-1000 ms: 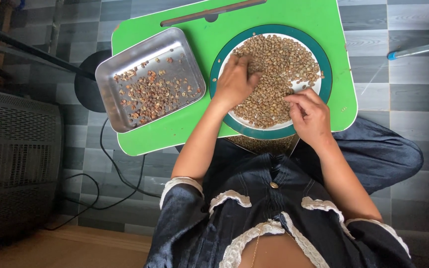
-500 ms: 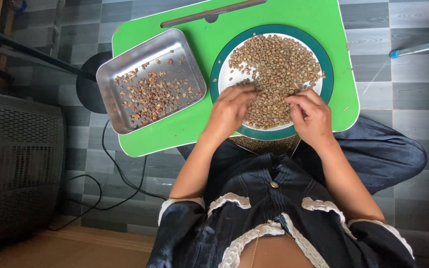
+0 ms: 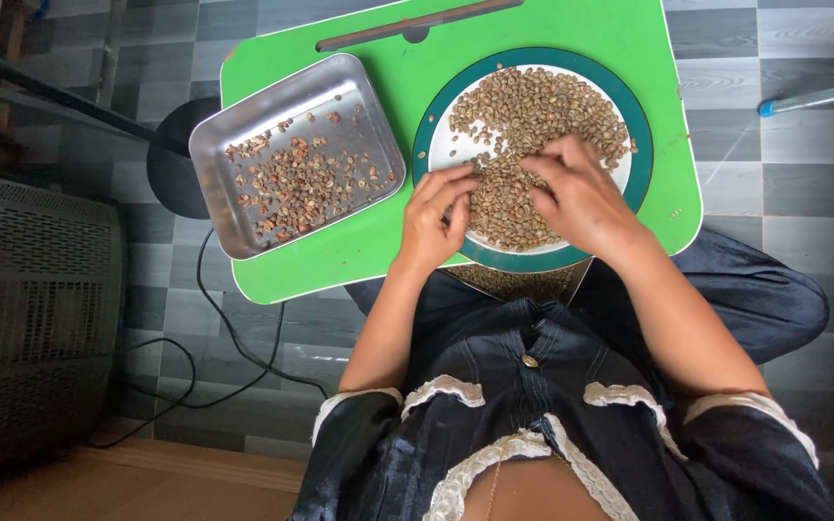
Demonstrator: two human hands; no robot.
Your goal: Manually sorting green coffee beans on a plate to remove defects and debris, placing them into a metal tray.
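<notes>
While both hands sit over the round plate (image 3: 638,145) on the green tabletop (image 3: 378,241), the beans (image 3: 533,106) lie just beyond and under the fingertips, piled mostly toward the plate's far and right side. The right hand (image 3: 581,198) is spread flat on the pile, fingers loose and splayed, gripping nothing I can see. The left hand (image 3: 433,217) rests at the plate's near-left rim, fingers curled in a pinch at the edge of the pile; whether a bean is caught there I cannot tell. The metal tray (image 3: 243,125) with darker bits lies to the left, nearer the left hand.
</notes>
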